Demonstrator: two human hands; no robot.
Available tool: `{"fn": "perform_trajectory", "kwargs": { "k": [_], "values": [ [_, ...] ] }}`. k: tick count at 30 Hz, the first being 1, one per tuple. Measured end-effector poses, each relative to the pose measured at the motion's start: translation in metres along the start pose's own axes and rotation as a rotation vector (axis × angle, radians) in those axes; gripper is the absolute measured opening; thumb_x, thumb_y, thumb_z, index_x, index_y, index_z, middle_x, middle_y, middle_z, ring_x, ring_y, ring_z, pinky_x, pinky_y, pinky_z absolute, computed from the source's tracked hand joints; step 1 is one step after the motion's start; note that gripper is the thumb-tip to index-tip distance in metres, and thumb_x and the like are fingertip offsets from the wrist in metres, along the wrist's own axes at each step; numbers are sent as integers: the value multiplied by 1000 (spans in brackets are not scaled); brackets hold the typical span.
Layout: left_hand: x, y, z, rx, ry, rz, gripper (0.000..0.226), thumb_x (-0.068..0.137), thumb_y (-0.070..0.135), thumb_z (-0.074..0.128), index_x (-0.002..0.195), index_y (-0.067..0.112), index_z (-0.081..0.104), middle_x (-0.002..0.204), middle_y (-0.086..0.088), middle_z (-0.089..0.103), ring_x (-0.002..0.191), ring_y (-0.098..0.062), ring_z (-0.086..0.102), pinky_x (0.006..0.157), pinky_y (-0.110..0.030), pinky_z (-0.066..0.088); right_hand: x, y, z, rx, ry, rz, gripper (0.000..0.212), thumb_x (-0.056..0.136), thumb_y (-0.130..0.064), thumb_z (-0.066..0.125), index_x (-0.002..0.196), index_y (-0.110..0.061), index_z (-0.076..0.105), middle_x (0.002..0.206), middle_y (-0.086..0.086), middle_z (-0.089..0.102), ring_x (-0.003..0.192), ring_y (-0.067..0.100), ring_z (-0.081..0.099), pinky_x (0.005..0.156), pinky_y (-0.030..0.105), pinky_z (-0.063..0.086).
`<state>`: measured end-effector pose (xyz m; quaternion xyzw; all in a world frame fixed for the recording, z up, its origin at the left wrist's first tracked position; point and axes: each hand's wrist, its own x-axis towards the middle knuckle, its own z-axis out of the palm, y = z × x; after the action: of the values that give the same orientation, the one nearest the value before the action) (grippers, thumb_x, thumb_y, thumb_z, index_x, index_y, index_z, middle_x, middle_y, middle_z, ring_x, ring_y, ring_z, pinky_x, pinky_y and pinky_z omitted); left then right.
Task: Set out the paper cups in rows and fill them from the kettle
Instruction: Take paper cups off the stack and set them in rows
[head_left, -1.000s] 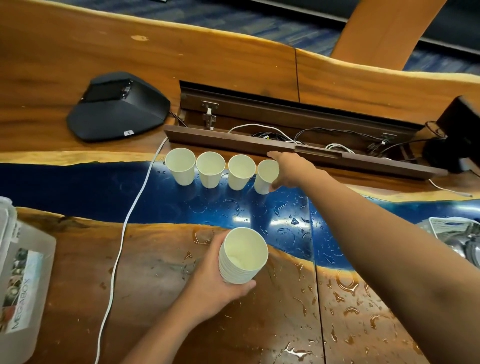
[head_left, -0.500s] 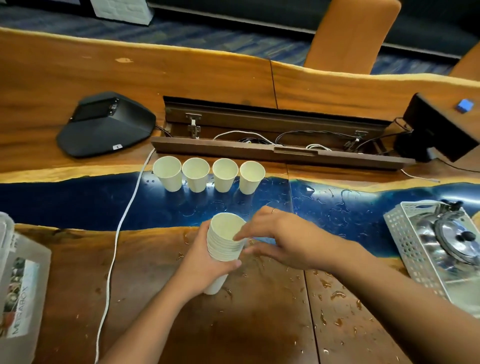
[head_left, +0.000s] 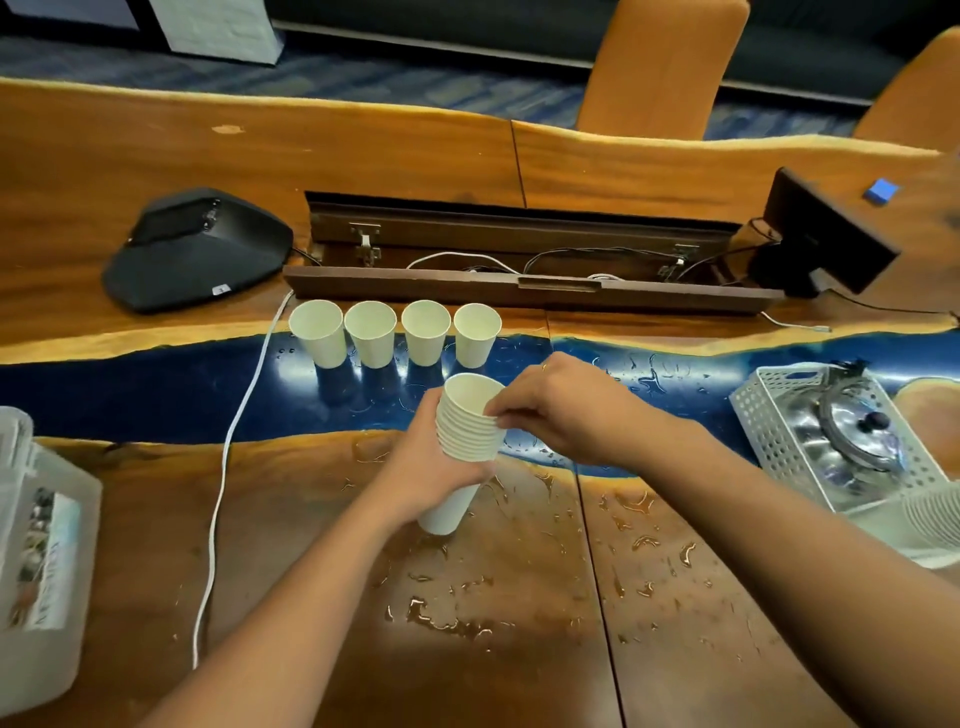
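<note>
Four cups set out, the fifth being peeled from the stack

Four white paper cups (head_left: 395, 335) stand empty in one row along the tabletop's (head_left: 311, 545) blue glossy strip, toward its far edge. The left hand (head_left: 434, 467) wraps the nested, ribbed-looking stack (head_left: 467, 436); the right hand (head_left: 558, 408) pinches its top rim. More rows and all filling remain; a shiny steel kettle (head_left: 860, 441) waits in a perforated basket (head_left: 763, 410) near the right edge.

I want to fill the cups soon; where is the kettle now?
In the head view, the kettle lies in the white perforated basket at the table's right edge, right of the right hand.
</note>
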<state>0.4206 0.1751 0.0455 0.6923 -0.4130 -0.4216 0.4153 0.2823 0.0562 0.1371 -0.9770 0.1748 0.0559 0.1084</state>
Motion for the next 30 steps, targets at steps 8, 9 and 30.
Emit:
{"fn": "perform_trajectory", "kwargs": {
  "k": [8,9,30],
  "values": [
    [-2,5,7,-20,-6,35,86,68,20,90,131,37,33,113,22,53,103,2,55,74,-13,43,-13,5,-8,3,69,22,25,94,-38,63,115,-29,70,109,-8,72,94,16,61,95,33,36],
    [-3,4,8,-28,-11,37,87,68,20,90,132,37,34,114,21,54,104,1,55,75,-14,44,-14,6,-9,6,78,37,25,92,-39,65,113,-28,71,107,-7,72,93,17,60,94,32,36],
    [-11,-13,32,-44,-72,1,91,66,29,90,134,46,32,122,26,49,113,3,50,82,-10,42,41,112,72,-86,175,476,29,96,-23,61,123,-18,69,124,11,67,109,29,59,84,39,50]
  ]
}}
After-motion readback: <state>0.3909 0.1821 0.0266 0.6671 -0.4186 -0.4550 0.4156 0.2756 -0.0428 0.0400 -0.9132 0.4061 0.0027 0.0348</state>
